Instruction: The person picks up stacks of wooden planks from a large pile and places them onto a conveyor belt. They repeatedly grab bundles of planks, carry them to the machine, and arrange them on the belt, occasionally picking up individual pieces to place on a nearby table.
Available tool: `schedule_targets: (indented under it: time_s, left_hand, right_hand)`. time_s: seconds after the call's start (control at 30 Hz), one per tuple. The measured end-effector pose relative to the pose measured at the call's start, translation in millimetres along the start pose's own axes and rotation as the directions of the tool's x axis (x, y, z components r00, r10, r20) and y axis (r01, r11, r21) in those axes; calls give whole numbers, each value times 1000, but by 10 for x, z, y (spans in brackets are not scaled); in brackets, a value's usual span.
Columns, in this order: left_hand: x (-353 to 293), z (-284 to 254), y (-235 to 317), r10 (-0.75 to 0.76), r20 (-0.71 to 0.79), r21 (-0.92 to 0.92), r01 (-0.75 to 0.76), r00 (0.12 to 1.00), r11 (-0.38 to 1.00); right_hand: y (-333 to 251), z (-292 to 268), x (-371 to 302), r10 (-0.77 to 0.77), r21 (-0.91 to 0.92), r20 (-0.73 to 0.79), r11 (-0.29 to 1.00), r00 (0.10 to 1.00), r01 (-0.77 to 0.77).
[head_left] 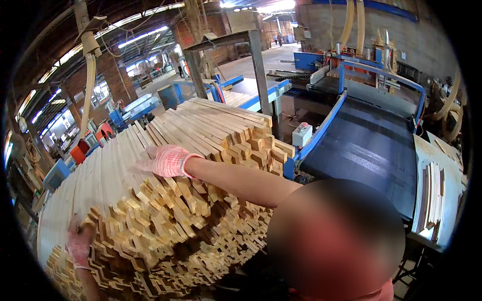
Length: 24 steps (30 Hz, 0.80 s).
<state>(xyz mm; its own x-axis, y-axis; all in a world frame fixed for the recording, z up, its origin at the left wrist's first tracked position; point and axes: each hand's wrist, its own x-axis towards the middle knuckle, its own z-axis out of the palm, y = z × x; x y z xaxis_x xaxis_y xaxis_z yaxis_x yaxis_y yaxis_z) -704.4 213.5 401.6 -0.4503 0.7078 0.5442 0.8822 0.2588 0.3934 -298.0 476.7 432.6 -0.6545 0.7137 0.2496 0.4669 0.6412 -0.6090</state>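
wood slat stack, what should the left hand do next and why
Probably press the left hand flat against the slat stack and nudge the jutting ends inward. The near ends stick out unevenly, the hand already sits at the stack's lower corner, and a co-worker's gloved hand rests on top, seemingly steadying it.

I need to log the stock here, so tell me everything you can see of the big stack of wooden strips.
The stack of wooden strips is a tall, wide pile of pale, raw-looking cut lengths with angled profiles, laid side by side in many layers. Their ends face the camera, uneven and jagged. It stands left of the dark conveyor belt. The right hand, in a pink knit glove, rests flat on top; the left hand, gloved alike, touches the lower left end.
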Motion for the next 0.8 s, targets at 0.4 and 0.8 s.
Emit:
schedule_targets:
  time_s: [0.4, 0.8]
  left_hand:
    - [-1325, -858, 339, -20, 1, -160, 20, 1000, 987]
    - [-1791, -1155, -204, 118, -45, -516, -124, 992, 847]
  right_hand:
    - [-775, -216, -1637, -82, 79, 58, 994, 995, 77]
    - [-525, 97, -2039, 124, 556, -23, 826, 992, -91]
